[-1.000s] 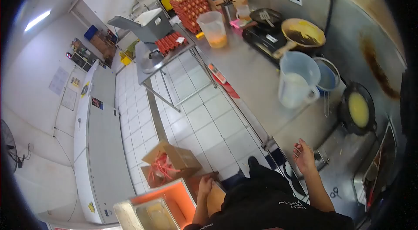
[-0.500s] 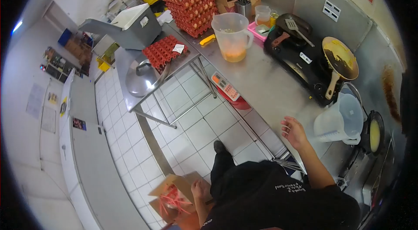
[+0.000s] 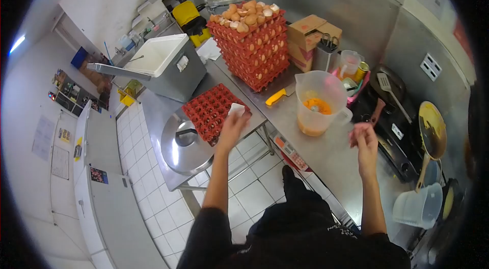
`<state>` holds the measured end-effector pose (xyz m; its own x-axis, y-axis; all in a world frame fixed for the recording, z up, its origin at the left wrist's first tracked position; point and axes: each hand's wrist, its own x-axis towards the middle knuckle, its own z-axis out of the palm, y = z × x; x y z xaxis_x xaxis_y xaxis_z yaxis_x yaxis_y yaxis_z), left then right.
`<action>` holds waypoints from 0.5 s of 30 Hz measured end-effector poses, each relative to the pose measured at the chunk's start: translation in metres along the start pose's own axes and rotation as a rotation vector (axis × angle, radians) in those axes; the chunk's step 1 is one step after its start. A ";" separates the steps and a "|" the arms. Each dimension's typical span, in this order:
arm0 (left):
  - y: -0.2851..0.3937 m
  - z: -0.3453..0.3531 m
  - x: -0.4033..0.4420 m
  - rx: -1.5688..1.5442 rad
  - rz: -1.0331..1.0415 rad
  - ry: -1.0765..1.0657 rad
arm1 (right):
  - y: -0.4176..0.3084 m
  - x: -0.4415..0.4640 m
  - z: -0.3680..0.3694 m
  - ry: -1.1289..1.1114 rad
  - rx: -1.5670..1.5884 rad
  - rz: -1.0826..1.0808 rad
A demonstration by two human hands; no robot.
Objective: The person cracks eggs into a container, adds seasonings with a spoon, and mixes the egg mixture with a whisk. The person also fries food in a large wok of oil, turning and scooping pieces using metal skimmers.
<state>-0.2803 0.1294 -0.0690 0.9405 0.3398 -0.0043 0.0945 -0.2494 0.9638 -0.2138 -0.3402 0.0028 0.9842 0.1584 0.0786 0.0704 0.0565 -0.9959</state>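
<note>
Apparently, the left hand's fingers meet the white paper on the red egg tray – whether they grip, I can't tell. It looks light, soft, easily pinched. The right hand, fingers loose and empty, is near the jug – likely sloshy, best held by its handle; the knife obstructs the opposite side.

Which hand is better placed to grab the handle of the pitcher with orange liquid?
Probably your right hand: it's near the handle of the pitcher, while your left hand is over by the red tray.
</note>
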 end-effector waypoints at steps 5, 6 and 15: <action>0.115 -0.056 0.165 -0.083 0.055 0.031 | -0.058 0.132 0.094 -0.210 0.263 -0.054; 0.125 -0.071 0.195 -0.019 0.060 0.074 | -0.069 0.157 0.119 -0.263 0.296 0.004; 0.094 -0.219 0.467 0.015 -0.068 0.399 | -0.042 0.417 0.319 -0.308 0.135 0.367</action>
<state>0.0959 0.4634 0.0781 0.7314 0.6809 0.0388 0.1597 -0.2263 0.9609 0.1421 0.0375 0.0911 0.8454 0.4741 -0.2461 -0.3130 0.0664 -0.9474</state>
